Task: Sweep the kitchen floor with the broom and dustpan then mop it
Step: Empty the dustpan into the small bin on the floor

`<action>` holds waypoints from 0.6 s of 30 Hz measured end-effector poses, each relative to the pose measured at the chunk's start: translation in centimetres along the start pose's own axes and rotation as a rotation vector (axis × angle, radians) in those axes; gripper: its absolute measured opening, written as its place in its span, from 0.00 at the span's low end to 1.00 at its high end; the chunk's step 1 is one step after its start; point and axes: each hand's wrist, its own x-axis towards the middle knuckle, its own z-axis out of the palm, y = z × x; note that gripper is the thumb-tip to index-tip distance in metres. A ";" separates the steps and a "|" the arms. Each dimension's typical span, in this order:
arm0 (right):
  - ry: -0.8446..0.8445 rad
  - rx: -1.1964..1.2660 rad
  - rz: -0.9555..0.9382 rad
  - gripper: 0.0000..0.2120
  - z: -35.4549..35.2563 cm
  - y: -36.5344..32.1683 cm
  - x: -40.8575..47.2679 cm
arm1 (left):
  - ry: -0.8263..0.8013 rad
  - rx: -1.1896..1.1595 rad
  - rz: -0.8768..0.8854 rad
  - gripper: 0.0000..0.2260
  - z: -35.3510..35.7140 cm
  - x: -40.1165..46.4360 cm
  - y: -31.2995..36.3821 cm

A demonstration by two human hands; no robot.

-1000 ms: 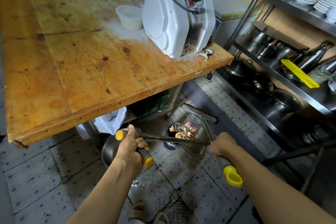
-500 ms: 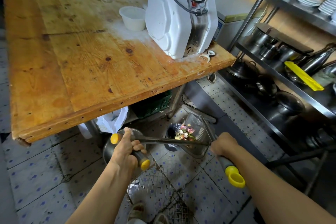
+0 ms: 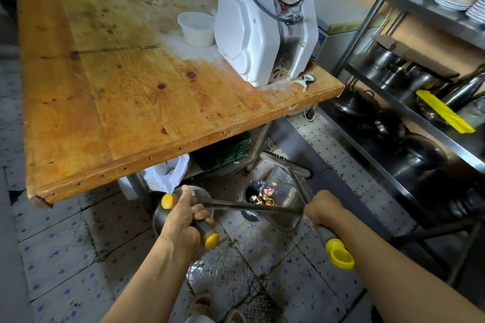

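Dustpan (image 3: 284, 199) over bin (image 3: 253, 200), scraps (image 3: 263, 198) inside

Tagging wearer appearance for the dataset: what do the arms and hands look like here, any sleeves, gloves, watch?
Both forearms are bare up to the frame edge, with no sleeves in view. The left hand and right hand are bare too: no gloves, and no watch, bracelet or rings visible. No markings show on either arm. At the bottom edge, light open-toed sandals are partly visible.
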 end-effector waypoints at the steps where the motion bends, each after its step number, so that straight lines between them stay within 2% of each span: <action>1: -0.004 -0.001 -0.007 0.09 0.1 0.0 0.1 | 0.011 -0.025 -0.012 0.20 -0.1 0.2 0.0; 2: -0.014 0.007 -0.003 0.07 0.1 0.0 -0.1 | 0.021 -0.044 -0.023 0.20 -0.1 0.4 -0.1; 4: -0.022 0.007 -0.006 0.13 0.3 0.0 -0.2 | 0.018 -0.051 -0.039 0.20 -0.1 0.4 -0.4; 9: 0.008 -0.009 -0.038 0.14 0.2 -0.1 -0.4 | 0.028 -0.082 -0.052 0.20 -0.6 0.4 -0.6; 13: 0.010 -0.022 -0.054 0.10 0.4 -0.3 -0.4 | 0.015 -0.049 -0.031 0.18 -0.2 0.1 -0.9; 16: 0.029 -0.020 -0.065 0.11 0.4 -0.1 -0.3 | 0.033 -0.115 -0.052 0.20 -0.8 0.1 -0.8; 18: 0.035 -0.050 -0.068 0.08 0.3 -0.1 -0.5 | 0.037 -0.131 -0.070 0.20 -0.9 0.1 -1.0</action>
